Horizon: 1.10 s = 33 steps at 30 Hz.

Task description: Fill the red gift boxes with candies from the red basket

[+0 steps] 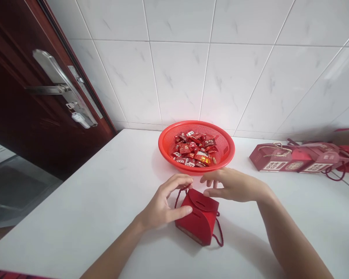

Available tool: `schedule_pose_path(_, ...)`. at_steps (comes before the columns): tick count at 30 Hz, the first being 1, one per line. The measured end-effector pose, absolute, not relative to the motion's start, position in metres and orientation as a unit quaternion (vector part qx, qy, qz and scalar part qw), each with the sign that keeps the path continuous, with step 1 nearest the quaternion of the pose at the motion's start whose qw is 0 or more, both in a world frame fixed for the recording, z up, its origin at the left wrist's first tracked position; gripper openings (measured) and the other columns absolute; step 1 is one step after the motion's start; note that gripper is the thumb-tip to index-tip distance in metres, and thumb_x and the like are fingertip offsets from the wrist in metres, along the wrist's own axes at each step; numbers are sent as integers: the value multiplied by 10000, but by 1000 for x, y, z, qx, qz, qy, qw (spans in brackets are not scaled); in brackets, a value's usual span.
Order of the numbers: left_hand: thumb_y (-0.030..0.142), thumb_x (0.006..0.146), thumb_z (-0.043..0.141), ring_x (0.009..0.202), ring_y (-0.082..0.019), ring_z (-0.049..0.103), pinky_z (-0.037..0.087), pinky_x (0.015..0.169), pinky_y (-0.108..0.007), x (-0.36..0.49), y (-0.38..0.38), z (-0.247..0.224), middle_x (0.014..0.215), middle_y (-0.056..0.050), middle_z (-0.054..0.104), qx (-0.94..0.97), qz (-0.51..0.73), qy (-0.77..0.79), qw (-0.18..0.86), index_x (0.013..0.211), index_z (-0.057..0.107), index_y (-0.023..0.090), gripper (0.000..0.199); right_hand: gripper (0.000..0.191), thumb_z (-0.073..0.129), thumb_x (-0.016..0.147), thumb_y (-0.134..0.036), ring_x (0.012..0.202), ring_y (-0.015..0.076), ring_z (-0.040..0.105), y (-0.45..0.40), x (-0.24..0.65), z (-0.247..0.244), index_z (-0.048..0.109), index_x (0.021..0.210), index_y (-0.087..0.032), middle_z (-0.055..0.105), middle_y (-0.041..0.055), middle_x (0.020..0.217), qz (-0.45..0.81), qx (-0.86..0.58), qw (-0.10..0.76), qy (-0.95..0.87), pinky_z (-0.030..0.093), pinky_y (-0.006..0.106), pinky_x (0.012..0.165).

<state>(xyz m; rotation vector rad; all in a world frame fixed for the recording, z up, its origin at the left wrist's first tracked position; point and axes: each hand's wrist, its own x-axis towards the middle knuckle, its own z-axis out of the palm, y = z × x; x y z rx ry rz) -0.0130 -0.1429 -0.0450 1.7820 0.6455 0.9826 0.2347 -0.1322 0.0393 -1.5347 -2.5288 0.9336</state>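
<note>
A small red gift box point(196, 224) with slotted, rounded flaps and dark red cord handles stands on the white table point(128, 166). My left hand point(167, 201) is at its left side, thumb lying across the front panel and fingers curved behind the top near the cord point(178, 195). Over the box's upper right corner, my right hand point(229, 184) hovers with its thumb close to the top flap. Its fingers are apart, and I see nothing held in them.
Behind the box, a red plastic colander point(165, 145) holds many red-wrapped sweets point(192, 149). Several red boxes with cords point(296, 157) lie at the right by the tiled wall point(180, 77). A dark red door point(14, 97) with a metal handle point(46, 90) is at the left.
</note>
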Motion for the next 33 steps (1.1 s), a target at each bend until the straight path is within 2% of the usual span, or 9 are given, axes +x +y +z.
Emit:
schedule_pose_path(3,155,836,748,992,-173,654,529,923,-299,-16,-140,-44,1239,-59,636,665,456,263,530,1222,676,294,417,394,581,943,-457,987,295,707,-138,246,36,727,1189,-186,771,115,1095,291,-509,-2,-810,509,368,780)
schedule_pose_path(6,174,843,739,903,-152,668,549,850,-275,-20,-137,-39,1177,-57,684,581,508,258,582,1126,734,277,302,385,555,954,-482,898,291,715,-145,256,27,771,1089,-193,790,110,997,303,-502,-30,-810,491,364,732)
schedule_pose_path(11,133,733,789,798,-146,672,552,753,-256,-25,-134,-26,1026,-58,735,492,568,251,610,963,788,225,248,461,503,976,-553,896,258,703,-158,268,7,790,1034,-198,786,97,1008,410,-488,19,-770,506,344,754)
schedule_pose_path(15,109,679,782,828,-180,693,563,768,-288,-26,-133,-21,1000,-64,754,480,575,240,618,919,797,217,263,520,581,921,-630,869,238,689,-164,273,-12,782,1025,-162,783,106,985,506,-456,90,-726,521,338,780)
schedule_pose_path(21,99,661,765,836,-184,711,571,792,-291,-24,-134,-22,981,-50,774,474,585,231,617,918,810,231,292,401,787,784,-524,770,191,640,-170,269,-39,786,902,-141,773,79,860,577,-445,132,-672,500,304,752)
schedule_pose_path(28,113,661,771,868,-187,714,570,817,-286,-24,-133,-23,982,-49,782,473,601,239,599,909,814,240,282,320,838,718,-456,698,157,584,-177,260,-51,804,788,-146,750,52,775,598,-449,117,-653,457,272,691)
schedule_pose_path(33,112,639,779,860,-202,725,572,810,-301,-24,-133,-22,969,-50,780,469,603,250,594,878,807,233,269,376,880,633,-492,675,138,500,-183,255,-55,805,767,-149,701,26,726,607,-435,102,-657,389,260,639)
